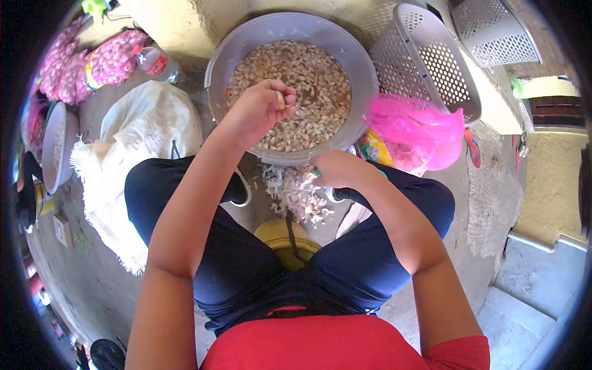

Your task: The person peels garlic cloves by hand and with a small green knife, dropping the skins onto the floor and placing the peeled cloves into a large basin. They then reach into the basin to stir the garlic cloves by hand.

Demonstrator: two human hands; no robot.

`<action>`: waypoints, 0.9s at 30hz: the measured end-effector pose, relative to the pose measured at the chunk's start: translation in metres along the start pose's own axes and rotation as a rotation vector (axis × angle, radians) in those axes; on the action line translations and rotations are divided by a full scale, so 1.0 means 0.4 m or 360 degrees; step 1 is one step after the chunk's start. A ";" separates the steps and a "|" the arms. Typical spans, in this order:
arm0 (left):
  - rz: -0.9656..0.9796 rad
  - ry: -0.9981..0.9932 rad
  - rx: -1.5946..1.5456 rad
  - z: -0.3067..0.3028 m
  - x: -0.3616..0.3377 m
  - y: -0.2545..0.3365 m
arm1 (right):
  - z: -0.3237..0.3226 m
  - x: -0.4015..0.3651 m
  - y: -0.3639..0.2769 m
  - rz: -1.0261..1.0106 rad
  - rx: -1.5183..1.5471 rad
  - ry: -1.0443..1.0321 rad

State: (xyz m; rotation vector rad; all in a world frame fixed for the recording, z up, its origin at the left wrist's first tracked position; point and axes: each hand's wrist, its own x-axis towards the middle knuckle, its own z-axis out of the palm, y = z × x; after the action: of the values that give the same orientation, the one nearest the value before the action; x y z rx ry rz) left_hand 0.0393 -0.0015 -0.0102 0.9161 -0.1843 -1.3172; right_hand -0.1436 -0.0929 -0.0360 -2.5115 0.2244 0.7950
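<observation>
One pale clove (280, 100) was pinched between thumb and fingers of the left hand (262, 111), above one round, grey plastic tub (364, 71) of many smooth, tapered cloves (320, 74). One right hand (338, 168) hung beside the near rim; its grip could not be told. Around lay one heap of papery peels (299, 192), two perforated plastic baskets (447, 61) and one crinkled pink bag (425, 132).

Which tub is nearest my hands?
The big grey tub, with your left hand over it; the other tub stands well apart, at the picture's far left.
</observation>
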 end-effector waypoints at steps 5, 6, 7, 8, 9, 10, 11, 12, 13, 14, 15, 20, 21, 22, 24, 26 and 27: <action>0.0011 -0.0076 0.0199 0.033 -0.008 0.006 | -0.091 0.000 -0.015 0.0501 0.0416 0.0374; 0.0021 -0.0093 0.0214 0.034 -0.008 0.006 | -0.109 -0.009 -0.021 0.0528 0.0481 0.0455; 0.0025 -0.0088 0.0199 0.034 -0.008 0.005 | -0.122 -0.014 -0.023 0.0554 0.0546 0.0537; 0.0029 -0.0082 0.0185 0.034 -0.008 0.005 | -0.132 -0.016 -0.019 0.0475 0.0583 0.0525; 0.0033 -0.0076 0.0170 0.034 -0.008 0.004 | -0.141 -0.018 -0.012 0.0396 0.0620 0.0513; 0.0021 -0.0113 0.0189 0.032 -0.009 0.006 | -0.148 -0.019 -0.005 0.0317 0.0656 0.0500; 0.0010 -0.0150 0.0208 0.030 -0.010 0.011 | -0.149 -0.018 0.002 0.0268 0.0729 0.0525; -0.0001 -0.0186 0.0227 0.030 -0.011 0.013 | -0.148 -0.016 0.010 0.0218 0.0802 0.0549; 0.0011 -0.0178 0.0199 0.031 -0.014 0.014 | -0.149 -0.014 0.015 0.0168 0.0875 0.0574; 0.0023 -0.0172 0.0171 0.032 -0.017 0.014 | -0.151 -0.012 0.016 0.0080 0.1035 0.0628; 0.0034 -0.0165 0.0142 0.033 -0.018 0.013 | -0.157 -0.011 0.015 -0.0008 0.1196 0.0681; 0.0077 -0.0197 0.0032 0.027 -0.020 0.015 | -0.219 -0.043 -0.034 -0.0060 0.1467 0.0698; 0.0089 -0.0209 0.0017 0.029 -0.021 0.017 | -0.218 -0.039 -0.040 -0.0086 0.1468 0.0774; 0.0105 -0.0219 0.0034 0.030 -0.022 0.019 | -0.218 -0.036 -0.043 -0.0112 0.1469 0.0850; 0.0138 -0.0237 0.0069 0.031 -0.023 0.022 | -0.212 -0.024 -0.032 -0.0195 0.1248 0.1054; 0.0169 -0.0225 0.0089 0.035 -0.026 0.023 | -0.210 -0.022 -0.030 -0.0207 0.1045 0.1171; 0.0186 -0.0218 0.0100 0.036 -0.026 0.024 | -0.213 -0.027 -0.038 -0.0180 0.0957 0.1188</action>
State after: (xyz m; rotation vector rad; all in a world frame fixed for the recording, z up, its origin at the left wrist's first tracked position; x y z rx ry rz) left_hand 0.0348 0.0007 0.0095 0.8553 -0.3819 -1.2717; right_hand -0.1057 -0.1224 0.0368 -2.0909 0.4785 -0.2678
